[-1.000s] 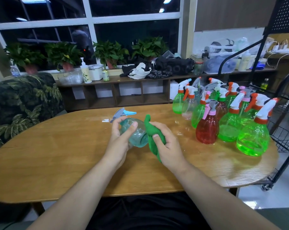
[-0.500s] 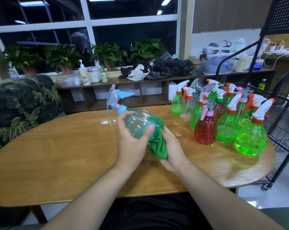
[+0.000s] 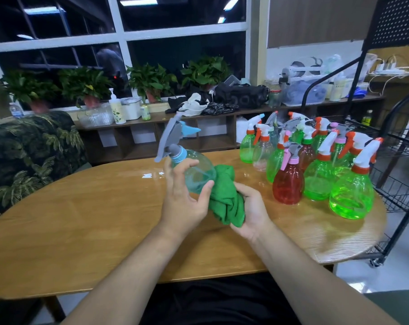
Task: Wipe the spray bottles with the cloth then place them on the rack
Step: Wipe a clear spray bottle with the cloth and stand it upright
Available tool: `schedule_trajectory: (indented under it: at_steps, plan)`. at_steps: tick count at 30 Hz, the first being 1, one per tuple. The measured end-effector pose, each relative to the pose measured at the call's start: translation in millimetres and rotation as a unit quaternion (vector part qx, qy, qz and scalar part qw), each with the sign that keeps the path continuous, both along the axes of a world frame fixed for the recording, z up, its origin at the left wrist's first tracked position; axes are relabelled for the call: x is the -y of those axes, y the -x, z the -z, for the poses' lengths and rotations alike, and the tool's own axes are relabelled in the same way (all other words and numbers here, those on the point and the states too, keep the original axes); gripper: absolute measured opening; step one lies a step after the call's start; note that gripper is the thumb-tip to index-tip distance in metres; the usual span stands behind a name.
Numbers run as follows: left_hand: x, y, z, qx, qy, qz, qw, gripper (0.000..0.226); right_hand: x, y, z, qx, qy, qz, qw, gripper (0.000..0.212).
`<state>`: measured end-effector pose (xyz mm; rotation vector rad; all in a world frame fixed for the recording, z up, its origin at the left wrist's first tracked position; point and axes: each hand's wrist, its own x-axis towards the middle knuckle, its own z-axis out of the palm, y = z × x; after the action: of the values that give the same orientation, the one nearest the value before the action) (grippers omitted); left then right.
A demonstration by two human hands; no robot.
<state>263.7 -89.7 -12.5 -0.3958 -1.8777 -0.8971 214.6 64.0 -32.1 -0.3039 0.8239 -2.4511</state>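
- The left grip (image 3: 183, 204) curls round the bottle (image 3: 197, 175), thumb low on its body and fingers up by the blue collar.
- The bottle is held above the bench (image 3: 81, 219), tilted with its grey trigger up and to the left. A second ago it lay lower and nearly flat, so it has been turned up and a fresh side now meets the cloth.
- The cloth (image 3: 224, 198) is bunched against the bottle's lower right side. I judge the wiping of this bottle well along, and no move toward the rack has begun.
- The right grip (image 3: 252, 212) cups the cloth from below, fingers wrapped into its folds.
- The other bottles (image 3: 290, 181) stand crowded on the bench's right end, not yet wiped as far as I can judge.
- The rack (image 3: 400, 184) stands just beyond the bench's right edge.
- Hidden: the bottle's base and the right fingertips, both behind the cloth. The rear bottles overlap too much to count. The rack is cut off at the frame edge, so its free room cannot be told.
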Motion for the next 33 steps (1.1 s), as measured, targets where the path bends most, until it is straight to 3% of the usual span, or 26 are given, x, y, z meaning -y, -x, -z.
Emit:
schedule_trajectory:
  at_steps: [3, 7, 11, 15, 19, 21, 24, 30, 33]
  plan:
    - [24, 10, 4, 0.025, -0.073, 0.018, 0.997, 0.060, -7, 4, -2, 0.025, 0.011, 0.053, 0.998, 0.043]
    - [38, 4, 14, 0.113, -0.087, 0.057, 0.988, 0.063, -8, 8, -3, 0.044, 0.063, 0.089, 0.993, 0.042]
    - [36, -3, 24, 0.159, -0.132, 0.115, 0.972, 0.066, -6, 7, -2, 0.050, 0.019, 0.071, 0.996, 0.040]
    - [26, -5, 22, 0.180, -0.130, 0.123, 0.967, 0.070, -2, -1, -1, -0.042, -0.079, 0.022, 0.996, 0.030]
    - [30, -7, 25, 0.174, -0.137, 0.121, 0.968, 0.076, 8, -6, 5, -0.172, -0.163, 0.056, 0.970, 0.025]
    - [34, -10, 23, 0.170, -0.138, 0.127, 0.967, 0.081, 7, -7, 4, -0.184, -0.170, 0.075, 0.965, 0.016]
    - [37, -12, 26, 0.180, -0.120, 0.133, 0.967, 0.085, 7, -7, 4, -0.183, -0.196, 0.093, 0.959, 0.023]
    - [34, -13, 28, 0.209, -0.126, 0.146, 0.959, 0.085, 14, -2, 17, -0.286, -0.246, 0.284, 0.882, 0.021]
    - [29, -13, 29, 0.214, -0.119, 0.163, 0.956, 0.082, 18, -2, 23, -0.353, -0.313, 0.357, 0.806, 0.020]
